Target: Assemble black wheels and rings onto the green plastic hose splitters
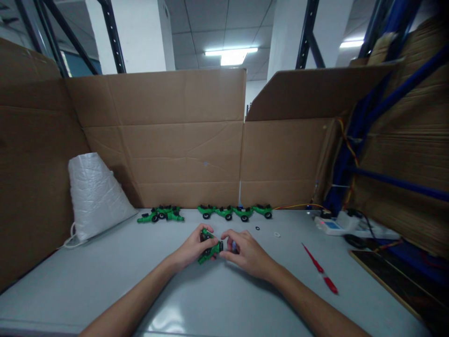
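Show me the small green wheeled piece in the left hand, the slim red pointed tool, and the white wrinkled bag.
Small green wheeled piece (206, 255): head view, lower green body.
Slim red pointed tool (319, 268): head view, middle of its length.
White wrinkled bag (95, 201): head view, middle of its front.

Left hand (189, 248) and right hand (250, 255): both bare, with slim fingers (235, 235). Wrists (270, 269) bare, narrower than the forearms (140, 290). Forearms slender, uncovered as far as visible, cut off by the frame toward seven and five o'clock. Nail detail too small to tell.
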A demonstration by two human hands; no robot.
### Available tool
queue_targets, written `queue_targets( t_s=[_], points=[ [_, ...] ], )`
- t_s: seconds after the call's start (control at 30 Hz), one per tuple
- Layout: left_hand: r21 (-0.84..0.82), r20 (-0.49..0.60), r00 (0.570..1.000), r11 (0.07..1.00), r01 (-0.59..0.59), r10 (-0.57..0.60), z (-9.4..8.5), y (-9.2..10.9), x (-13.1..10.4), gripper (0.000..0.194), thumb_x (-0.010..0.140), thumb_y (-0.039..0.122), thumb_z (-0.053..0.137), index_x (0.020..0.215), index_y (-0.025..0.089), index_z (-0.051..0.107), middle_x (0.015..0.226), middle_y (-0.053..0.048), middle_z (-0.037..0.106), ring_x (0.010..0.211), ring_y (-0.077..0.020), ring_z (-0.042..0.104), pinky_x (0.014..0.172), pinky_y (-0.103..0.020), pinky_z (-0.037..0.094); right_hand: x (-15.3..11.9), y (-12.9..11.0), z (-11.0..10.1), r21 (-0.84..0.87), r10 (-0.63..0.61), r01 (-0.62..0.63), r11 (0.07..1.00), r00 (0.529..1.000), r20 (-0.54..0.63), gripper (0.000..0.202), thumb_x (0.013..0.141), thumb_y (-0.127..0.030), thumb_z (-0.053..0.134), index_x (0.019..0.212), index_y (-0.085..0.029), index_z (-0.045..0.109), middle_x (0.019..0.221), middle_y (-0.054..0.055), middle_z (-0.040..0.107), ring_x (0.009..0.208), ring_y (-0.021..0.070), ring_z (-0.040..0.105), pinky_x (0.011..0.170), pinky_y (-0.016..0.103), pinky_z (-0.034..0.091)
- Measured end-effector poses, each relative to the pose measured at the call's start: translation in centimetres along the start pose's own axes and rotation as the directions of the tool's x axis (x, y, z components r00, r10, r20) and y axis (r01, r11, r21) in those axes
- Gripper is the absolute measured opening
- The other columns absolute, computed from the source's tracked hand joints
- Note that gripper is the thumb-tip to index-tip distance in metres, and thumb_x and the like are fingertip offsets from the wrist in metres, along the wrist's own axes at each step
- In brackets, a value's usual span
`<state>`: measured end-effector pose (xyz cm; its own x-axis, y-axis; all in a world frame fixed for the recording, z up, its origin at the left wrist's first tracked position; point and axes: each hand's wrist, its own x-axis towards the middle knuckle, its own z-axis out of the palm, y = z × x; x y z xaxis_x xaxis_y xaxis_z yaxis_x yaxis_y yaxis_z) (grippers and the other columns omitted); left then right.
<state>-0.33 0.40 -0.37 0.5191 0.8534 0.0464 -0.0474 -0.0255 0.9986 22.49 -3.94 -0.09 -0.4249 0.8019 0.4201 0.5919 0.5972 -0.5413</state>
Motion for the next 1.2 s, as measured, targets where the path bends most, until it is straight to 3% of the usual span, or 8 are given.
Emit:
queue_targets(
  t_s=[0.5, 0.7, 0.87, 1.2],
  points=[
    [-0.013, 0.019, 1.000, 1.000, 0.009, -0.008, 0.20, -0.03, 0.00, 0.054, 0.083, 0.046, 0.083, 0.110, 0.023, 0.043, 0.079, 0.001, 0.068, 0.062, -0.0153, 0.068, 0.058, -0.025, 0.051, -0.18, 0.05, 0.26, -0.064, -0.001, 0.002, 0.998, 1.000, 0.016, 0.021, 0.104, -0.042, 0.062, 0.103, -0.022, 0.070, 0.081, 0.000, 0.073, 0.081, 0.0200, 0.066, 0.088, 0.036, 0.038],
    [0.007, -0.045, 0.998, 0.999, -0.044, 0.044, 0.29, 0.04, 0.10, 0.054, 0.083, 0.049, 0.082, 0.110, 0.023, 0.043, 0.078, 0.001, 0.067, 0.062, -0.0153, 0.066, 0.056, -0.026, 0.054, -0.18, 0.00, -0.03, -0.013, 0.016, -0.015, 1.000, 1.000, 0.023, 0.030, 0.098, -0.041, 0.072, 0.122, -0.026, 0.064, 0.086, -0.002, 0.073, 0.083, 0.0195, 0.065, 0.089, 0.035, 0.039],
    [0.019, -0.052, 0.998, 0.999, -0.032, 0.033, 0.34, -0.01, 0.16, 0.056, 0.083, 0.051, 0.082, 0.112, 0.022, 0.043, 0.076, 0.002, 0.068, 0.058, -0.0141, 0.065, 0.055, -0.024, 0.053, -0.23, 0.20, 0.18, -0.028, 0.007, -0.006, 1.000, 1.000, 0.027, 0.027, 0.098, -0.036, 0.073, 0.121, -0.026, 0.065, 0.087, -0.002, 0.072, 0.086, 0.0200, 0.064, 0.088, 0.034, 0.039],
    [0.100, -0.082, 0.996, 0.994, 0.050, -0.042, 0.68, 0.20, -0.16, 0.060, 0.090, 0.068, 0.066, 0.119, 0.023, 0.038, 0.071, 0.003, 0.068, 0.049, -0.0150, 0.065, 0.044, -0.019, 0.041, -0.06, 0.06, 0.04, -0.057, 0.001, -0.001, 0.998, 1.000, -0.004, 0.022, 0.098, -0.039, 0.069, 0.113, -0.023, 0.066, 0.080, -0.002, 0.072, 0.076, 0.0180, 0.064, 0.088, 0.036, 0.038]
  ],
)
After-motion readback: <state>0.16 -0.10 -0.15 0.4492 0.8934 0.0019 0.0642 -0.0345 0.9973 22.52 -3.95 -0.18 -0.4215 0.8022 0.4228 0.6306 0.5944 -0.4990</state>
